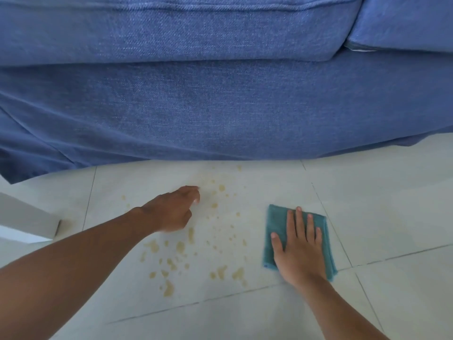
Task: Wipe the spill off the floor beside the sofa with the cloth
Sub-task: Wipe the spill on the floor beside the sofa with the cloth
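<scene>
A yellowish spill (196, 241) lies in scattered drops and blotches on the pale floor tiles (392, 217), just in front of the blue sofa (220, 106). A folded teal cloth (277, 231) rests flat on the floor to the right of the spill. My right hand (300, 249) presses down on the cloth with its fingers spread. My left hand (171, 209) hovers over or rests on the spill's upper left part, fingers loosely curled and holding nothing.
The sofa's fabric skirt hangs to the floor across the whole upper view. A white furniture piece (27, 222) stands at the left edge. Bare tile stretches to the right of the cloth and toward me.
</scene>
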{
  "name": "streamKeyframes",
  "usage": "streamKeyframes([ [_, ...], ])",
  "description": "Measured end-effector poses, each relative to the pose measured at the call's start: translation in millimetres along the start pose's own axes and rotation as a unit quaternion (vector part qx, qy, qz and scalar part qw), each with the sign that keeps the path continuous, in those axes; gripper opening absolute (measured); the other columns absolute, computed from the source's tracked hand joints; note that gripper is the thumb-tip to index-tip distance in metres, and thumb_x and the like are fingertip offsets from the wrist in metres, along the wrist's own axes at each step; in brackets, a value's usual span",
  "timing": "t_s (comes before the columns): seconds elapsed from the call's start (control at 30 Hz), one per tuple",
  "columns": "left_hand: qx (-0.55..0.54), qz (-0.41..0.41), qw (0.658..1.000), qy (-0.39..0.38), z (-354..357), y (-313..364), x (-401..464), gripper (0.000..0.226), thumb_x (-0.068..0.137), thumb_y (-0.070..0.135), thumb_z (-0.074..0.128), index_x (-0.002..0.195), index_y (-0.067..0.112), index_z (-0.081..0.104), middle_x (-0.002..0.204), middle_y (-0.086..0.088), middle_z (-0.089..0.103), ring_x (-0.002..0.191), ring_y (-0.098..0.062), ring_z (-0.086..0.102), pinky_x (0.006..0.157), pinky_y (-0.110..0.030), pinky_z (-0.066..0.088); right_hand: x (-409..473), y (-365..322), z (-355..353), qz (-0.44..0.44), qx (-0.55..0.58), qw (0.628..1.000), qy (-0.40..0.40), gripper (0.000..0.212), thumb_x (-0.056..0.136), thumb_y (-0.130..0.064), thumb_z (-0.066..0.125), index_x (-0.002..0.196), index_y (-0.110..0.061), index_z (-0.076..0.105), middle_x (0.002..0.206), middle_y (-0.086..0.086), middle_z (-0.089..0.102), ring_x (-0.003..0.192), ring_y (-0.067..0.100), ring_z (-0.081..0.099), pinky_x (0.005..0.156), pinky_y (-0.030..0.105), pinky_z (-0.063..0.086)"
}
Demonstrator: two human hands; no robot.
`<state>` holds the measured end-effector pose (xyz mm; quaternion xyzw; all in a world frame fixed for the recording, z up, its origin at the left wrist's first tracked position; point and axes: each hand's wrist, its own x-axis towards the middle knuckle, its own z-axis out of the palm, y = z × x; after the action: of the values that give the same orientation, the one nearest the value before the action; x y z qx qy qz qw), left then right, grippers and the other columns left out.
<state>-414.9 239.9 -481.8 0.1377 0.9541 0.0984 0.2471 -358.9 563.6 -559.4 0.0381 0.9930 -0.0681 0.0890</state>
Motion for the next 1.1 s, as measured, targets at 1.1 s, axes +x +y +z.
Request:
streamKeyframes([
  [1.1, 0.063, -0.03, 0.993, -0.1, -1.0, -11.4, 5.3, 0.105, 0.088, 0.042, 0.07, 0.158, 0.029, -0.006, 0.164, 0.01, -0.023, 0.153, -0.021, -0.015, 0.121, -0.057, 0.013, -7.6, -21.9, 2.3, 0.031, 0.012, 0.999, -0.01, 0.078, 0.089, -0.059, 0.004, 0.159, -0.025, 0.004, 0.169, 0.001, -0.005, 0.154, 0.033, -0.006, 0.123, 0.054, 0.003],
])
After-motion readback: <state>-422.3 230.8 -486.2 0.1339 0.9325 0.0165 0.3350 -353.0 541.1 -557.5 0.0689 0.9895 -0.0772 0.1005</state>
